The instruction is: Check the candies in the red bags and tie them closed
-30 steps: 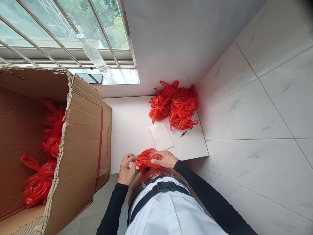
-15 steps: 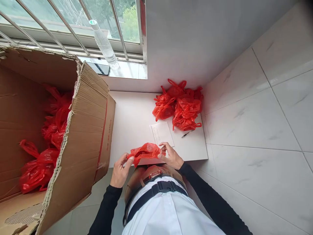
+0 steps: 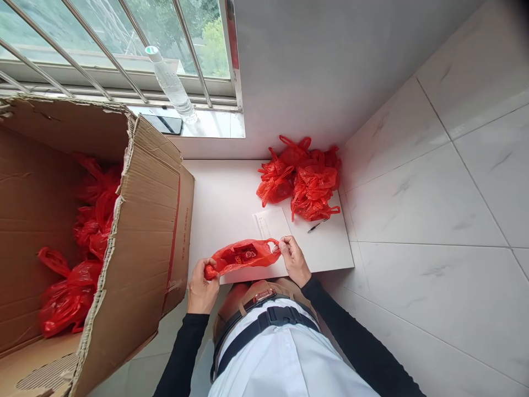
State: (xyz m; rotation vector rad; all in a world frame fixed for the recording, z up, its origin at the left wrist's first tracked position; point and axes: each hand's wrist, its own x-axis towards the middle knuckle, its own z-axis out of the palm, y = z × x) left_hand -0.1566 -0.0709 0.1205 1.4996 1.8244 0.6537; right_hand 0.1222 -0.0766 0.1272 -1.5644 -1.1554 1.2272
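Note:
A red plastic bag is stretched between my two hands over the front edge of the white table. Its mouth gapes upward, and dark red printed packets show inside. My left hand pinches the bag's left end. At the other end, my right hand grips a handle loop. Behind the bag lies a sheet of paper with handwriting, with a pen to its right. Several tied red bags are heaped at the table's back right.
To the left stands a large open cardboard box with several red bags inside. A clear bottle and a phone rest on the windowsill by the metal bars. A tiled wall borders the right side.
My hands have moved apart, and the bag's mouth has been pulled wide, so its contents show. The right hand now holds the handle loop. The view has shifted slightly.

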